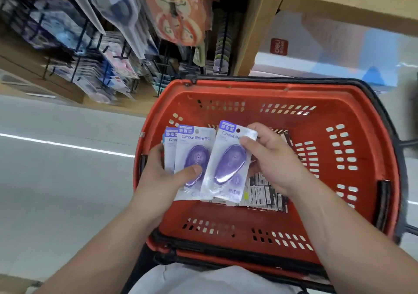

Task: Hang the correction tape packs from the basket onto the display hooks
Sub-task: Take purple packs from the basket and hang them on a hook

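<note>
Head view: left hand (167, 171) grips a fanned stack of correction tape packs (192, 144), thumb across the front blister, fingers behind. Right hand (271, 157) pinches a single pack (228, 157) by its top right corner; it overlaps the stack's right edge. Both are held over the red basket (362, 103), toward its 9 o'clock side.

Packs look light: thin card, glossy film, hard purple blister. Probably slippery, and the card likely bends if squeezed. Best hold is the card edge beside the hang hole (238, 130), leaving the hole free for the prong.

Display hooks (122, 56) are at 10 o'clock from the basket, crowded with hung goods, prong tips blurred. Dark flat packs (264, 194) lie on the basket floor, under the hands toward 4 o'clock. Black handle (294, 79) lies along the rim at 12 o'clock.
</note>
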### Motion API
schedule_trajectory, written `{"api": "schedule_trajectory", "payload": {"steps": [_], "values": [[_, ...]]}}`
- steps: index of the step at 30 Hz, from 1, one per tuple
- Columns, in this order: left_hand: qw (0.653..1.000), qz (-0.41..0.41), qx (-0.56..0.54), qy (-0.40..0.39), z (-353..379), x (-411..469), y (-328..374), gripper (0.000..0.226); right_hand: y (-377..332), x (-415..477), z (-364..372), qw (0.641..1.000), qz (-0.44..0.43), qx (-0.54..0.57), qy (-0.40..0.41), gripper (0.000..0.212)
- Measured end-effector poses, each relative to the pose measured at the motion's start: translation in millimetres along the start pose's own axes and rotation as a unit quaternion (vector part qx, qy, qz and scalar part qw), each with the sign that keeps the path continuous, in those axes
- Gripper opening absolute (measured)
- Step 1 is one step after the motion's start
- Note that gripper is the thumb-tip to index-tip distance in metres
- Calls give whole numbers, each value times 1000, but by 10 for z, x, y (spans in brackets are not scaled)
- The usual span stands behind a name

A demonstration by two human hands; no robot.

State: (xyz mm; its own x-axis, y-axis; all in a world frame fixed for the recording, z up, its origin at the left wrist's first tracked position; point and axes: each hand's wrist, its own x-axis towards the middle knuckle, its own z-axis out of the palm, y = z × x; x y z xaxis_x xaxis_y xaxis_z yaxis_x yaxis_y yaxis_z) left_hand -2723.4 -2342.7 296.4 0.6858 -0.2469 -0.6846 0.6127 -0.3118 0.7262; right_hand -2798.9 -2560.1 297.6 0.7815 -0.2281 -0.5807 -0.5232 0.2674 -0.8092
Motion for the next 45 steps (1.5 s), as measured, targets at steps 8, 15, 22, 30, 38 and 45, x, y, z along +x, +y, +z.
{"api": "schedule_trajectory", "payload": {"steps": [8, 15, 22, 30, 38, 45], "values": [[989, -41, -79, -115, 253, 22, -1, 86, 35, 22, 90, 998, -40, -35, 28, 18], [991, -24, -26, -128, 164, 153, -43, 67, 84, 125, 191, 1000, -12, -17, -17, 10], [999, 9, 13, 48, -179, 177, 85, 67, 556, 874, 48, 992, 26, -79, 96, 10], [998, 23, -14, 63, -585, 143, 287, 63, 1227, 1782, 52, 870, 8, -492, 24, 61], [998, 10, -5, 63, -736, 123, 200, 95, 1213, 2026, 183, 788, -34, -615, 24, 17], [997, -12, 9, 80, -616, 57, 251, 81, 691, 1204, 65, 883, -211, -418, 41, 9]]}}
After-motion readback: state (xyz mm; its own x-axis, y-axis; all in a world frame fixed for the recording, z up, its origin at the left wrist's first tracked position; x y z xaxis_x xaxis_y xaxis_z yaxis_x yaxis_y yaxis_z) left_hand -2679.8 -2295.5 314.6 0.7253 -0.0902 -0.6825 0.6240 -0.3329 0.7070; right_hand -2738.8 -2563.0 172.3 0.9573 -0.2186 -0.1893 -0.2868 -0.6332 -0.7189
